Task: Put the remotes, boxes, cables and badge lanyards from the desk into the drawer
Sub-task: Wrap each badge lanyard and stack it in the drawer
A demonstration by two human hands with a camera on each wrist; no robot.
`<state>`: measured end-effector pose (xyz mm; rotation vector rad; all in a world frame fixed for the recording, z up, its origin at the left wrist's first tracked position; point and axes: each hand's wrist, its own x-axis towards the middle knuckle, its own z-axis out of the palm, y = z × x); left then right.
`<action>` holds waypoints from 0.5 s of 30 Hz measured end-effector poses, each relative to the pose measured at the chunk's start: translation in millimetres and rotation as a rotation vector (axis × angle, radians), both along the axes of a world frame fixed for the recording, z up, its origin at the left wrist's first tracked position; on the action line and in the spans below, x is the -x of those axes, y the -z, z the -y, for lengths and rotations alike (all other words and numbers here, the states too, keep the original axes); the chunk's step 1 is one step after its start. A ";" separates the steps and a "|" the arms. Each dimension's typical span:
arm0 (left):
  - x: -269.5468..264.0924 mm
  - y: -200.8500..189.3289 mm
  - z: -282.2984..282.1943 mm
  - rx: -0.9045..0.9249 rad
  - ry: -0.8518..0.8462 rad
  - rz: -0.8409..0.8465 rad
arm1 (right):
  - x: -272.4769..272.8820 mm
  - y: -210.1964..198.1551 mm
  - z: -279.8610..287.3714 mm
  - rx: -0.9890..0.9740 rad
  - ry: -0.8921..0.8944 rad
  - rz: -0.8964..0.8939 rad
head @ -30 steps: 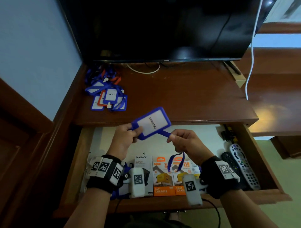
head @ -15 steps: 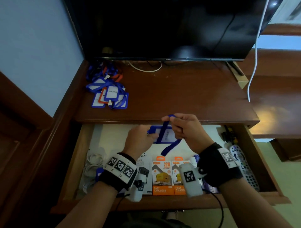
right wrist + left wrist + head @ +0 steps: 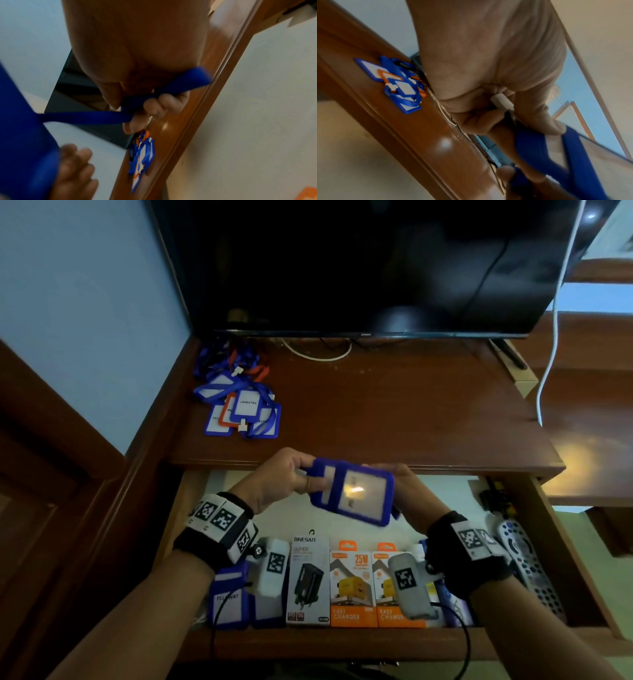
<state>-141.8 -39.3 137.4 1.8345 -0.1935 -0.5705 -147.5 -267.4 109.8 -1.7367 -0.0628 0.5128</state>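
Both hands hold one blue badge holder (image 3: 356, 494) above the open drawer (image 3: 579, 563). My left hand (image 3: 284, 477) pinches its left end and white clip (image 3: 501, 100). My right hand (image 3: 407, 491) is under its right side, fingers curled round the blue strap (image 3: 164, 89), which lies wrapped over the holder. A pile of blue and orange badge lanyards (image 3: 239, 405) lies on the desk (image 3: 394, 405) at the back left. In the drawer lie charger boxes (image 3: 352, 587), more blue badge holders (image 3: 229, 597) and remotes (image 3: 527, 563).
A black TV (image 3: 359, 265) stands at the back of the desk, with a white cable (image 3: 318, 354) under it and another white cable (image 3: 551, 330) hanging at the right. A wall (image 3: 85, 302) closes the left side. A black cable bundle (image 3: 496, 498) sits at the drawer's back right.
The badge holder has turned flat and come lower over the drawer. The strap, hanging loose a second ago, now lies wound over the holder, and my right hand has gone beneath it.
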 end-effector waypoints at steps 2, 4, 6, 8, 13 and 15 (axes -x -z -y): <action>-1.2 0.8 -2.4 0.117 -0.123 -0.002 | 1.0 4.1 -6.0 -0.051 0.013 0.020; -2.7 -0.8 -1.8 0.215 -0.269 -0.015 | 0.9 6.7 -11.7 -0.158 0.033 -0.012; -5.7 -1.1 -0.1 0.307 -0.393 -0.028 | 1.2 8.5 -16.5 -0.220 0.038 -0.035; -10.1 0.8 0.6 0.375 -0.514 -0.040 | 1.5 12.0 -19.8 -0.249 0.046 -0.024; -17.7 8.0 4.5 0.349 -0.769 -0.013 | 0.0 16.8 -25.0 -0.212 0.034 0.015; -19.7 11.2 8.8 0.240 -0.809 0.053 | -1.0 13.1 -27.4 -0.149 -0.001 0.031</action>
